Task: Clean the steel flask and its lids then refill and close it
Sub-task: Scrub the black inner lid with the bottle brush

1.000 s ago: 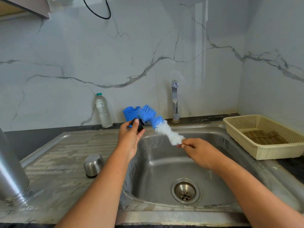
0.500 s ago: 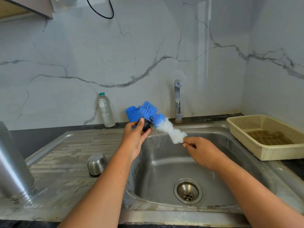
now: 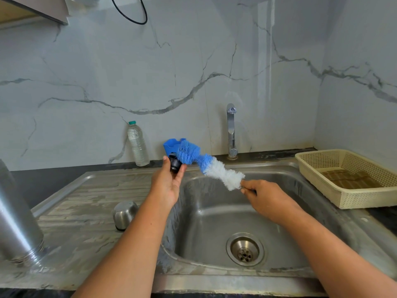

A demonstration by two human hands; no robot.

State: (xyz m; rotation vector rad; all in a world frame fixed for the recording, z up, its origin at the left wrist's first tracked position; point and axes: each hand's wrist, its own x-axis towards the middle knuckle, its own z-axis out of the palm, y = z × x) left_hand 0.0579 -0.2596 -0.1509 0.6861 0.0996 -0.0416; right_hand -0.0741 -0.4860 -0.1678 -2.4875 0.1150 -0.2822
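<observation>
The left hand (image 3: pixel 166 187) has turned its palm upward, baring more of the black lid (image 3: pixel 175 164) against the brush (image 3: pixel 207 166).

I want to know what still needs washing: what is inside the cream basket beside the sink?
A flat brown ridged piece lies on the floor of the cream basket. The near wall hides the front of that floor.

Grey-veined white marble walls (image 3: pixel 193 61), a steel sink (image 3: pixel 214 283) set in a dark countertop (image 3: pixel 43 183), soft light.

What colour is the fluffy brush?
The brush is half blue, half white; head view.
</observation>
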